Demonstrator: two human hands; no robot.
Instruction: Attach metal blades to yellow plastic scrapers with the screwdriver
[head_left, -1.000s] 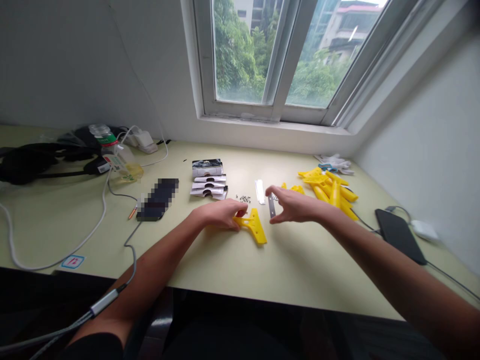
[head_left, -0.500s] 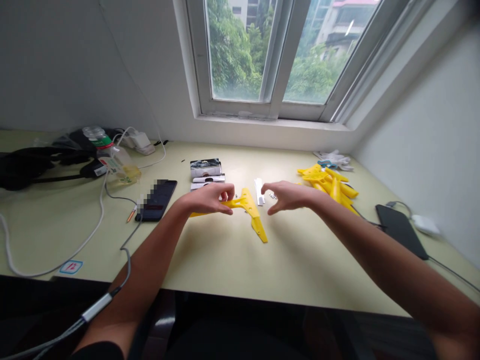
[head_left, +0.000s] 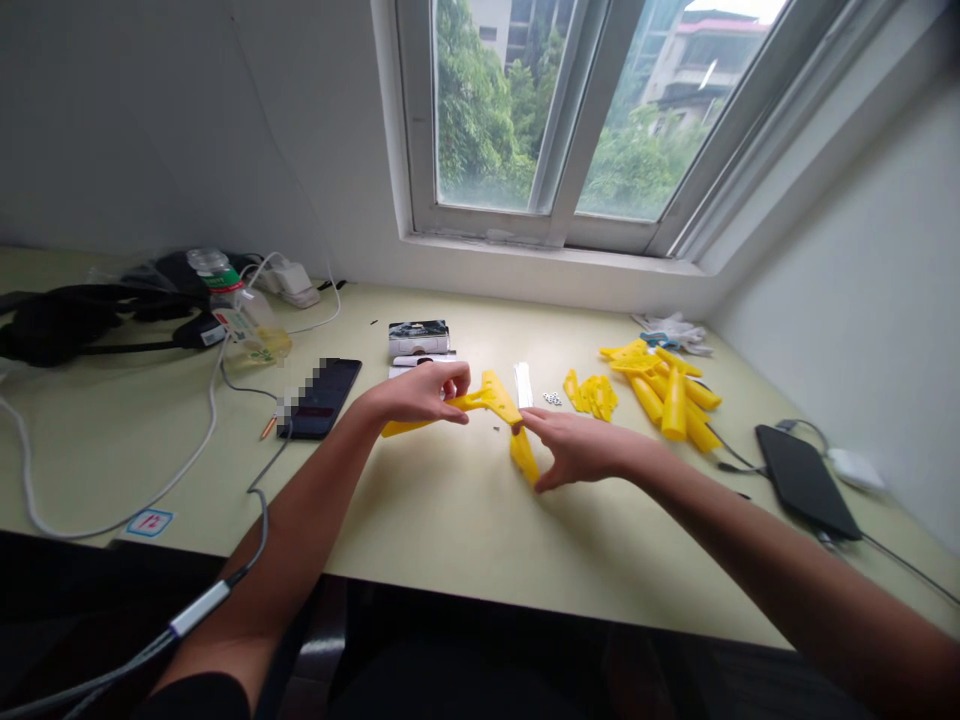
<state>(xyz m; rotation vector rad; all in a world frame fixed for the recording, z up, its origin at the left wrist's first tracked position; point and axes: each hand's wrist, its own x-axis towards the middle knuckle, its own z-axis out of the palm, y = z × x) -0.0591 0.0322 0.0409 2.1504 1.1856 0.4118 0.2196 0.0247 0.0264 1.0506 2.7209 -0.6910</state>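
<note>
A yellow plastic scraper (head_left: 495,392) is held above the table by its handle, with my left hand (head_left: 435,390) closed round it. The scraper's wide head points to the right. A narrow yellow plate (head_left: 523,455) hangs at an angle from the head's near end. My right hand (head_left: 574,445) is closed on this plate, fingertips at its top and thumb at its lower end. Part of the plate is hidden behind the fingers. Just beyond my right hand lie silvery white strips (head_left: 523,385), several small metal pieces (head_left: 553,398) and several flat yellow plates (head_left: 591,395).
Yellow scraper handles (head_left: 675,400) are piled at the right, with white gloves (head_left: 671,333) behind. Small boxes (head_left: 418,340) stand beyond my left hand. Phones lie on the left (head_left: 322,398) and right (head_left: 806,480). A bottle (head_left: 251,325) and cables are at the left.
My right hand has come down and nearer, from open beside the scraper to gripping the plate at its head. The left hand keeps its hold. The view has shifted slightly.
</note>
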